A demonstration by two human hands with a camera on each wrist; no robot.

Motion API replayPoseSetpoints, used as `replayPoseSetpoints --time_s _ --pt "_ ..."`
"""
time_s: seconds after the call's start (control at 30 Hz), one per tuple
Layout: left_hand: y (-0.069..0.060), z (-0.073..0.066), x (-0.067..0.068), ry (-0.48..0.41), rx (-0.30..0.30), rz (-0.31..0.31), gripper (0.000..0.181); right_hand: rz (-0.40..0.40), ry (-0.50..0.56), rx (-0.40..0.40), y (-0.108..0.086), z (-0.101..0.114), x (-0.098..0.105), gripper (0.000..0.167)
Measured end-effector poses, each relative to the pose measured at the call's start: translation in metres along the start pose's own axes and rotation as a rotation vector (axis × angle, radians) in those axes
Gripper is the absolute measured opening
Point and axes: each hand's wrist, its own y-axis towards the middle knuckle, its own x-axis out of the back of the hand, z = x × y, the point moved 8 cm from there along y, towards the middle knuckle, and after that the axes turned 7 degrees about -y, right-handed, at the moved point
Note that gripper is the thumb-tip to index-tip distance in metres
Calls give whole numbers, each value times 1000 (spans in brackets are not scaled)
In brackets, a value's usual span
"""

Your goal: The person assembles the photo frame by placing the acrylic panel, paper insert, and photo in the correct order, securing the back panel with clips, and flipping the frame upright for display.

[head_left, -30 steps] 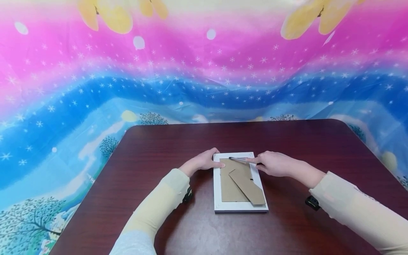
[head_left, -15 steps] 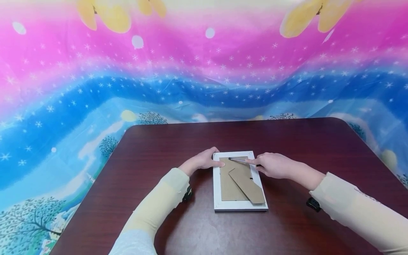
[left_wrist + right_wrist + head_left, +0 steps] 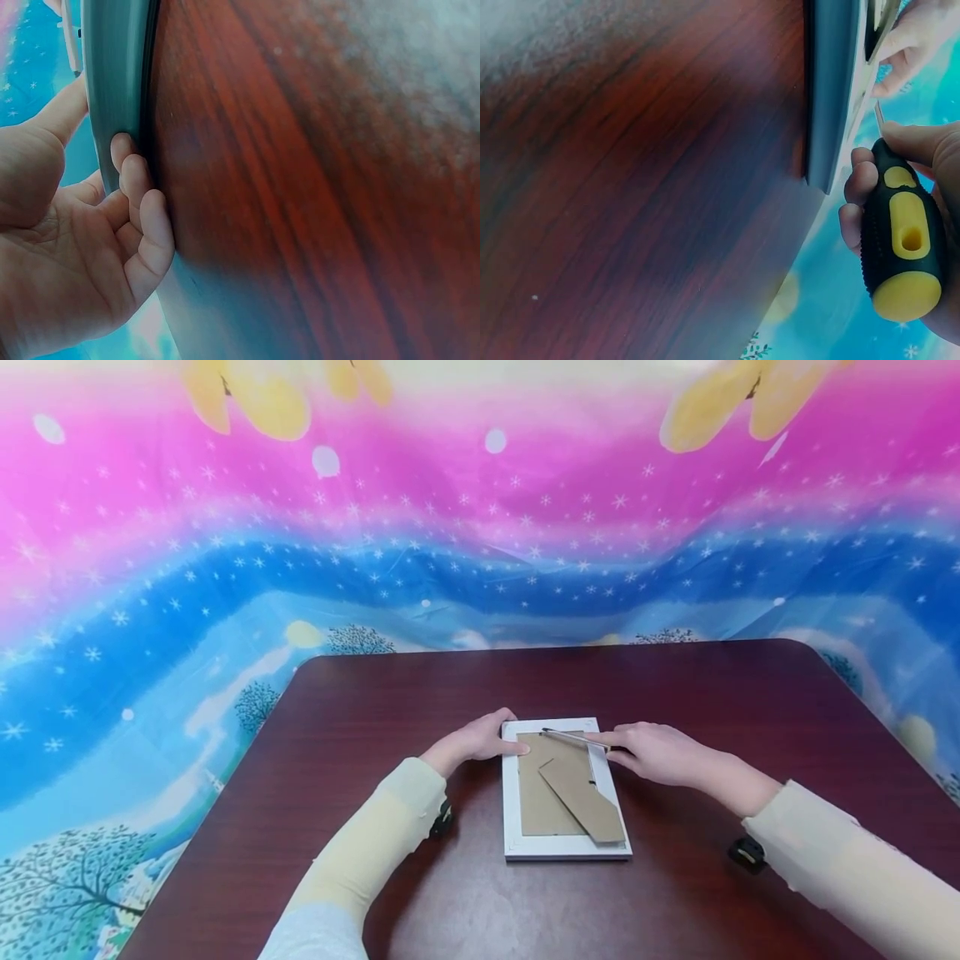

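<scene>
A white picture frame [image 3: 512, 810] lies back side up on the table. Its brown backing board [image 3: 536, 793] carries a slanted stand leg [image 3: 585, 802]. At the far left corner my left hand [image 3: 478, 739] grips the frame, thumb on top and fingers along its outer side [image 3: 116, 82]. My right hand [image 3: 663, 753] holds a screwdriver by its black and yellow handle [image 3: 904, 232]. The screwdriver's metal shaft [image 3: 573, 738] reaches left over the frame's far end. Its tip is near the board's upper edge; whether it touches is too small to tell.
The dark red-brown wooden table [image 3: 375, 710] extends all round the frame. A colourful printed cloth [image 3: 480, 543] hangs behind the table. Small black devices [image 3: 747, 854] sit at both sleeve cuffs.
My right hand has drawn slightly right and its wrist has lowered, so the screwdriver's shaft slopes more and more of it shows. The left hand and picture frame stay in place.
</scene>
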Motion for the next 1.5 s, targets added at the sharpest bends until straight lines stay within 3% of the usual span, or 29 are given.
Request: replayPoseSetpoints --time_s 0.5,0.67,1.0,1.5 --pt "0 2 -1 3 2 4 44 -35 -38 21 -10 4 10 43" --pt "-1 1 -1 -3 1 5 44 -52 -96 79 -11 21 14 44" --pt "0 0 0 2 -16 1 43 -159 -178 234 -9 49 24 37" --pt "0 0 -1 1 -2 4 47 -88 -298 259 0 65 20 37"
